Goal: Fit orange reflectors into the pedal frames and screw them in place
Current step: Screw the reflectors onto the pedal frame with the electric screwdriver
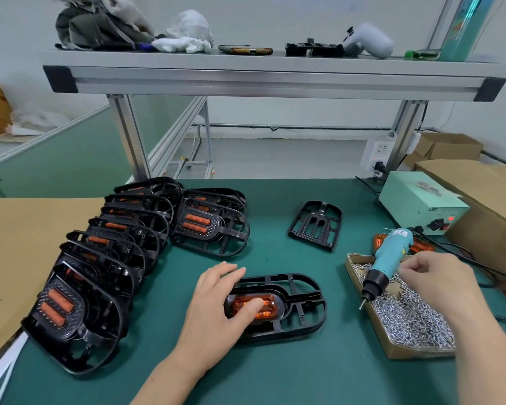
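A black pedal frame (301, 302) lies flat on the green mat in front of me, with an orange reflector (268, 305) seated in its left end. My left hand (216, 305) rests on the frame, thumb pressing the reflector. My right hand (438, 285) hovers over a cardboard tray of screws (406, 320), fingers curled, holding the teal electric screwdriver (387, 258) with its bit pointing down-left. More loose orange reflectors (421, 245) lie behind the tray. An empty frame (316, 225) sits farther back.
A row of several frames with reflectors fitted (100, 258) leans along the left, with more stacked behind (211, 226). The screwdriver's power box (421, 203) and cardboard boxes (479, 194) stand at the right. An aluminium shelf (269, 77) with assorted items spans overhead.
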Demonstrator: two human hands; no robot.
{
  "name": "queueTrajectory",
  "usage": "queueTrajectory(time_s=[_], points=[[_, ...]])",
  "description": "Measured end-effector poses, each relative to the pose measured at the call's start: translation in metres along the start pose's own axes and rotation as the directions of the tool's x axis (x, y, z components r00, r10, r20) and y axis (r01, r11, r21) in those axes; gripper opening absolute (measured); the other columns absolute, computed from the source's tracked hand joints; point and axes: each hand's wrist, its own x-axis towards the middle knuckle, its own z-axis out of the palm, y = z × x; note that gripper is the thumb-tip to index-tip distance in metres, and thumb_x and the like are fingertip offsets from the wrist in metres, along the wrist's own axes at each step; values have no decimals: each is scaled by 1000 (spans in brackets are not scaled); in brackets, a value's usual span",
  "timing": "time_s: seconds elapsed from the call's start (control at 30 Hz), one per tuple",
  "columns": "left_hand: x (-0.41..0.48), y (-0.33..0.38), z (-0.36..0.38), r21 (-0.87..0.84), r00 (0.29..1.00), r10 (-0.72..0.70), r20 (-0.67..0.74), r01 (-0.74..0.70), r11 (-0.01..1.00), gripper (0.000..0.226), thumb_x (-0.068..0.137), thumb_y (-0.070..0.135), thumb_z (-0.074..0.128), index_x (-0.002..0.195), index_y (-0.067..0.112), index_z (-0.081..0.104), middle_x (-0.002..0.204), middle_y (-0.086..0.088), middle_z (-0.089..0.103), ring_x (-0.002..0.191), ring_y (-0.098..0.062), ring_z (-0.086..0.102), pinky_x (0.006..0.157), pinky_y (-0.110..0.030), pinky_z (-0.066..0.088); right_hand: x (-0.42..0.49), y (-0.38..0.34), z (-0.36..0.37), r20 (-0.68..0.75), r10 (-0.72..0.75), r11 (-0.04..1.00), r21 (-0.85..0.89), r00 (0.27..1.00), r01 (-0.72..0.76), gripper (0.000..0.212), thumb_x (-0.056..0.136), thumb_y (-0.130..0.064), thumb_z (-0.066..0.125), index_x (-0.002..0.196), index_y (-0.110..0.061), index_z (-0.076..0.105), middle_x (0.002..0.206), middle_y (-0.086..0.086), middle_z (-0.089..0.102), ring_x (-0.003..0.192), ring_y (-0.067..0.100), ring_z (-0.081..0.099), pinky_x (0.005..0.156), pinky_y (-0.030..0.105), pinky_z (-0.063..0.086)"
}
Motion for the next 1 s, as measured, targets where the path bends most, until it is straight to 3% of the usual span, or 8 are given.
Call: queueTrajectory(time_s=[0.1, 0.17, 0.23, 0.3, 0.43, 0.57, 0.8, 1.0], points=[[5, 19, 1, -26, 989, 41, -145, -45, 999, 25, 86, 27, 75, 111, 27, 72, 112, 25, 60, 117, -2, 53, 98, -10, 37, -7, -18, -5, -37, -52, 949, 309, 998, 60, 15, 82, -11, 75, 72, -21, 74, 60, -5, 69, 58, 13, 62, 65, 33, 49], [8, 36, 0, -134, 990, 10, -139, -29, 991, 19, 88, 14, 73, 93, 33, 75, 95, 22, 68, 101, -3, 62, 87, -11, 43, -22, -43, -5, 38, -119, 814, 575, 992, 76, 13, 81, -6, 77, 76, -18, 77, 62, -3, 71, 50, 7, 56, 59, 27, 47], [12, 53, -2, -293, 997, -72, -14, 64, 954, 20, 90, 17, 70, 82, 34, 76, 88, 15, 72, 87, -3, 66, 78, -12, 47, -41, -71, -1, 105, -264, 671, 734, 959, 104, 17, 79, -3, 79, 74, -19, 78, 67, -3, 72, 53, 0, 56, 57, 16, 46], [14, 68, -2, -485, 979, -132, 157, 193, 853, 13, 92, 24, 68, 86, 31, 77, 87, 5, 75, 77, -8, 65, 71, -17, 51, -59, -93, 6, 162, -415, 562, 820, 895, 112, 12, 74, -7, 81, 73, -18, 79, 73, -2, 73, 63, 1, 58, 62, 10, 45], [15, 82, -4, -743, 926, -161, 342, 371, 557, 16, 84, 31, 69, 83, 18, 78, 84, -7, 73, 70, -15, 57, 65, -27, 44, -76, -109, 18, 275, -572, 501, 863, 773, 64, 10, 68, -20, 80, 76, -14, 78, 77, 4, 70, 72, 10, 61, 70, 15, 48], [13, 80, -9, -818, 894, -154, 421, 447, 360, 12, 84, 23, 75, 81, 12, 77, 81, -11, 70, 65, -13, 57, 57, -21, 44, -77, -109, 23, 306, -578, 486, 874, 757, 18, 11, 69, -19, 79, 78, -13, 78, 76, 4, 73, 74, 10, 66, 71, 16, 50], [11, 84, -9, -795, 839, -142, 526, 544, 267, 8, 77, 18, 74, 76, 12, 78, 77, -10, 70, 61, -10, 59, 53, -15, 47, -75, -108, 23, 264, -565, 509, 857, 782, 78, 15, 69, -26, 80, 79, -14, 80, 77, 2, 72, 78, 13, 67, 75, 18, 51], [11, 84, -3, -811, 845, -184, 502, 534, 239, 4, 69, 13, 78, 71, 11, 75, 74, -10, 68, 59, -10, 58, 52, -15, 48, -73, -103, 17, 287, -572, 567, 815, 768, 118, 10, 81, -19, 75, 87, -21, 83, 82, -5, 68, 78, 3, 62, 74, 12, 46]])
